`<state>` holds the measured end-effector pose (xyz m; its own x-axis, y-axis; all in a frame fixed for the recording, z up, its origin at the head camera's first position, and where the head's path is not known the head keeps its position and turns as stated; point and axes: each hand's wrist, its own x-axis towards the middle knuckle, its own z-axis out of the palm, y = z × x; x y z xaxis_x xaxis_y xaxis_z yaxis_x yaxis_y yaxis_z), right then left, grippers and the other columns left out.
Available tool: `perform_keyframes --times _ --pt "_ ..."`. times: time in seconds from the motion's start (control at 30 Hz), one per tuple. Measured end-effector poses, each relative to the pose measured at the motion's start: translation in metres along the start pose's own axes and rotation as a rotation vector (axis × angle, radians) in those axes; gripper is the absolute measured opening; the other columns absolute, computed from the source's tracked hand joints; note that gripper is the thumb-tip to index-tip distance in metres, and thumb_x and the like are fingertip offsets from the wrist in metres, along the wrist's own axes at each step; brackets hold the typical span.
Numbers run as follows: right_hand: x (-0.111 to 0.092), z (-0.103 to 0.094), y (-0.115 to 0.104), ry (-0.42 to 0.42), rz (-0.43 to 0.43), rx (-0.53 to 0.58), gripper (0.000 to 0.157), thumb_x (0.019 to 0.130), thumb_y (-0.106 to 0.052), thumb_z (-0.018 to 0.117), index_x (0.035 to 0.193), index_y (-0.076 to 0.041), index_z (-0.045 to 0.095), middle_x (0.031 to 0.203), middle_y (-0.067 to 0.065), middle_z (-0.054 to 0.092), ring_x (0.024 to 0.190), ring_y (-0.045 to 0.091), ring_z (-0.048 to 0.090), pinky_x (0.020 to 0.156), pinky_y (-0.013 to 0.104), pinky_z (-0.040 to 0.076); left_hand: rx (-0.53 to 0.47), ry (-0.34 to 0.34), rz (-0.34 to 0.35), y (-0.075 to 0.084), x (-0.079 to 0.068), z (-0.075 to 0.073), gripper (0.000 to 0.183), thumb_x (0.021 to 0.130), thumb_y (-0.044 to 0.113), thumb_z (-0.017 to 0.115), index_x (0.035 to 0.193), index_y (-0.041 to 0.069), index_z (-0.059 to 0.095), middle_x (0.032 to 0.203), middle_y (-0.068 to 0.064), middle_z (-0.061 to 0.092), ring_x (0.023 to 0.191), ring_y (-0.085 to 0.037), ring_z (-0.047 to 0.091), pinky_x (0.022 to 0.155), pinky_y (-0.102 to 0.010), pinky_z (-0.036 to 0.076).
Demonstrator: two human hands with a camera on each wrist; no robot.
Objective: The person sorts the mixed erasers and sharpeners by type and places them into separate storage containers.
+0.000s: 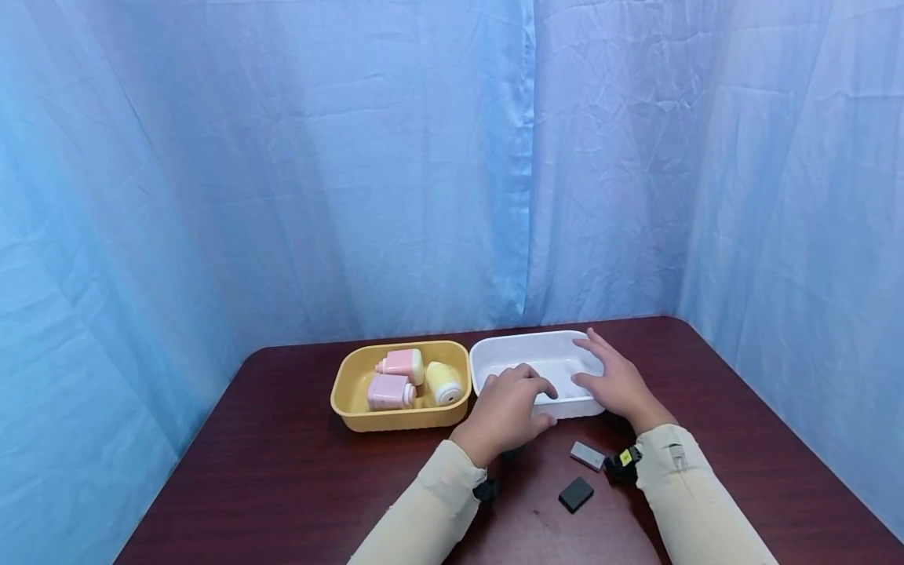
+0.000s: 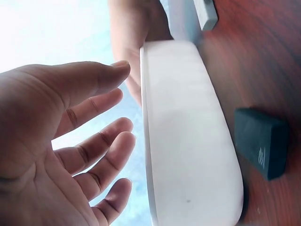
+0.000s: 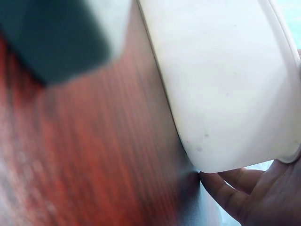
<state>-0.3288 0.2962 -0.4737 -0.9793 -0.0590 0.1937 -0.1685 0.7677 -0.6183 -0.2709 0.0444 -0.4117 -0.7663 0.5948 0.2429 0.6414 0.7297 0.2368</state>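
Observation:
A white plastic basin (image 1: 526,345) stands at the back of the table. My right hand (image 1: 618,384) grips its right end. In the right wrist view, fingers (image 3: 225,190) of that hand curve round the lower corner of the basin's wall (image 3: 225,84). My left hand (image 1: 507,404) hovers at the basin's front left, palm down and holding nothing. Seen from the left wrist, its fingers (image 2: 110,165) are loosely bent and spread, apart from the long white wall (image 2: 188,132).
Left of the white basin is a yellow basin (image 1: 342,396) with a pink bottle (image 1: 404,363), a lilac bottle (image 1: 388,392) and a yellow bottle (image 1: 443,383). A small black box (image 1: 575,494) and a grey block (image 1: 587,456) lie in front. Blue curtains (image 1: 424,173) surround the table.

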Motion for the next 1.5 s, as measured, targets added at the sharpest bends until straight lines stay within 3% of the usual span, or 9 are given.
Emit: perform_keyframes --times 0.27,0.47,0.63,1.0,1.23,1.5 --pt "-0.001 0.000 0.002 0.004 -0.005 0.003 0.067 0.095 -0.022 0.070 0.157 -0.015 0.044 0.173 0.014 0.019 0.153 0.048 0.027 0.114 0.071 0.030 -0.039 -0.036 0.045 0.010 -0.002 0.006 0.027 0.092 0.038 0.080 0.118 0.032 0.076 0.115 0.009 0.067 0.102 -0.006 0.063 0.089 -0.029 0.053" --pt "-0.002 0.001 0.002 0.000 0.000 0.005 0.068 0.096 -0.023 0.069 0.158 -0.016 0.044 0.173 0.014 0.019 0.153 0.048 0.026 0.114 0.073 0.029 -0.096 -0.095 0.120 0.017 0.000 0.013 0.026 0.093 0.029 0.079 0.118 0.023 0.077 0.102 0.009 0.070 0.086 0.001 0.060 0.080 -0.015 0.052" --pt "-0.002 0.000 0.001 0.000 0.000 0.015 0.068 0.096 -0.022 0.069 0.158 -0.015 0.043 0.173 0.014 0.019 0.153 0.048 0.025 0.114 0.072 0.029 -0.090 -0.127 0.175 0.019 0.001 0.021 0.028 0.093 0.025 0.079 0.120 0.019 0.077 0.098 0.008 0.072 0.081 0.003 0.057 0.076 -0.012 0.049" --pt "-0.001 0.001 0.000 0.000 -0.005 0.012 0.067 0.096 -0.022 0.069 0.157 -0.015 0.044 0.173 0.014 0.019 0.154 0.047 0.025 0.114 0.072 0.029 -0.082 -0.216 0.140 0.018 0.000 0.031 0.048 0.092 0.027 0.081 0.137 0.021 0.067 0.123 0.008 0.072 0.101 0.001 0.062 0.095 -0.018 0.052" --pt "-0.001 0.001 0.001 0.006 -0.015 0.009 0.067 0.095 -0.021 0.069 0.157 -0.013 0.045 0.173 0.015 0.019 0.154 0.047 0.025 0.115 0.071 0.028 -0.085 -0.241 0.184 0.014 0.001 0.038 0.045 0.092 0.028 0.081 0.134 0.023 0.064 0.112 0.012 0.071 0.092 0.001 0.059 0.089 -0.016 0.051" --pt "0.000 0.000 0.000 0.002 -0.005 0.013 0.067 0.095 -0.021 0.069 0.157 -0.014 0.045 0.173 0.014 0.019 0.154 0.047 0.025 0.115 0.072 0.027 -0.043 -0.314 0.191 0.010 0.000 0.043 0.051 0.096 0.032 0.075 0.145 0.025 0.061 0.132 0.015 0.068 0.115 0.002 0.061 0.104 -0.019 0.048"
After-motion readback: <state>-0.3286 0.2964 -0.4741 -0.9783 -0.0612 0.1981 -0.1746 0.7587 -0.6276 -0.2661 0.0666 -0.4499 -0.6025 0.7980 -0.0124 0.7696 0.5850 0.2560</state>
